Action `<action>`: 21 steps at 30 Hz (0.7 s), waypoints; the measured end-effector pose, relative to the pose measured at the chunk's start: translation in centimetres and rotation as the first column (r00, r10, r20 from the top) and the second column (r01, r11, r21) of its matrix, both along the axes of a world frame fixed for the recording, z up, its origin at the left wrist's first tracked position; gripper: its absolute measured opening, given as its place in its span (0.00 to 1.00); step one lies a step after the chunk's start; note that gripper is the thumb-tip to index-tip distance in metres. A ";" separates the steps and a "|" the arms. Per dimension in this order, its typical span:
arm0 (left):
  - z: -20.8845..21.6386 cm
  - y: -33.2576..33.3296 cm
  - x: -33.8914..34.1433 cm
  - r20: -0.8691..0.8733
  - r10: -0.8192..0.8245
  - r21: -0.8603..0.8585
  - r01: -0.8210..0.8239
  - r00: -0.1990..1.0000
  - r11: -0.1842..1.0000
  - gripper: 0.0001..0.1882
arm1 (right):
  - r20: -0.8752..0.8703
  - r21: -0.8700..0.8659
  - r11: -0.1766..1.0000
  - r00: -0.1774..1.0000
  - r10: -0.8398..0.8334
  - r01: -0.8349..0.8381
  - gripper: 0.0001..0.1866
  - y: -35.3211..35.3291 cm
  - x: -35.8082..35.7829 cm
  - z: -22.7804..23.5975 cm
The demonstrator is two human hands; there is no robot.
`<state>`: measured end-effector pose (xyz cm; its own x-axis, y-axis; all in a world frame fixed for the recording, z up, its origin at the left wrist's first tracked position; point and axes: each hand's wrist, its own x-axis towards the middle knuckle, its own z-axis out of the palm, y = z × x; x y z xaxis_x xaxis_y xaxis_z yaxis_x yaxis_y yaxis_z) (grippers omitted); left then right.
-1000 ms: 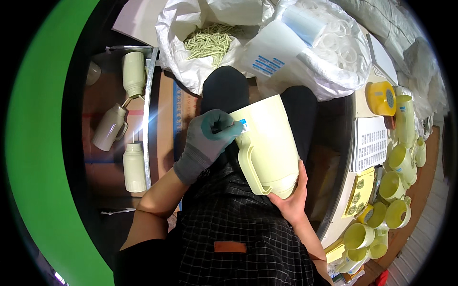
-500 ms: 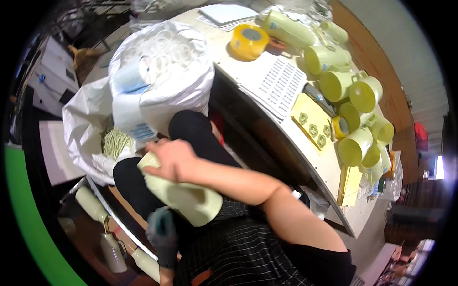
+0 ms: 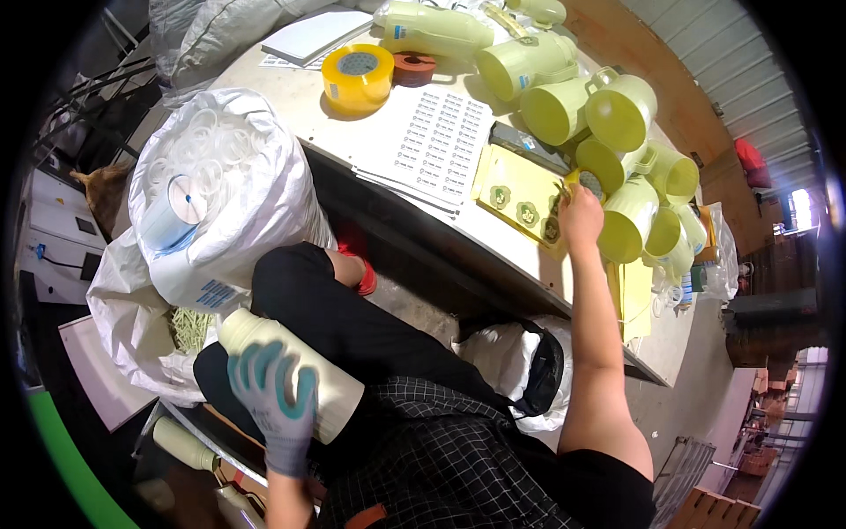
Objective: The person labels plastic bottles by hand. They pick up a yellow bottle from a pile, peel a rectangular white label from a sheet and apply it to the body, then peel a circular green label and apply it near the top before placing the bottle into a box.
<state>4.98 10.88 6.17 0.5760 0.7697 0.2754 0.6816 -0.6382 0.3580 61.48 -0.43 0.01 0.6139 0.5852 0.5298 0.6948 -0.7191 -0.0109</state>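
A pale yellow, jug-like plastic shell (image 3: 328, 381) lies tilted across my lap. My left hand (image 3: 275, 388), in a grey glove with teal fingertips, is wrapped over its side and grips it. Out over the table, my bare right hand (image 3: 580, 212) pinches at the right end of a yellow sheet (image 3: 515, 176). A small greenish piece shows at its fingertips, partly hidden by them. On that sheet sit several green flower-shaped pieces (image 3: 527, 213). Beside my right hand stands a small yellow tape roll (image 3: 587, 183), partly covered.
Pale yellow jugs (image 3: 627, 225) with handles crowd the table's right side. A label sheet (image 3: 436, 145) and a big yellow tape roll (image 3: 357, 75) lie farther left. White sacks (image 3: 286, 194) stand left of my knees; one holds clear rings. More shells (image 3: 183, 443) sit in a low container.
My right hand has left the shell and reached right to the yellow sheet. My left hand has come up from beside the shell and taken hold of it. The view has shifted right.
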 end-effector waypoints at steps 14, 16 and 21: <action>-8.0 13.4 24.2 -0.291 -0.475 0.044 0.508 0.830 0.860 0.42 | -0.708 0.188 0.982 0.688 0.159 -0.033 0.19 11.5 -11.2 1.5; -9.3 13.1 24.9 -0.268 -0.480 0.061 0.512 0.835 0.857 0.43 | -0.732 0.102 0.986 0.662 0.162 -0.128 0.21 13.2 -11.9 0.8; -9.3 12.8 24.4 -0.241 -0.470 0.001 0.485 0.849 0.875 0.43 | -0.644 0.094 0.941 0.701 0.306 -0.325 0.15 15.7 -12.4 1.7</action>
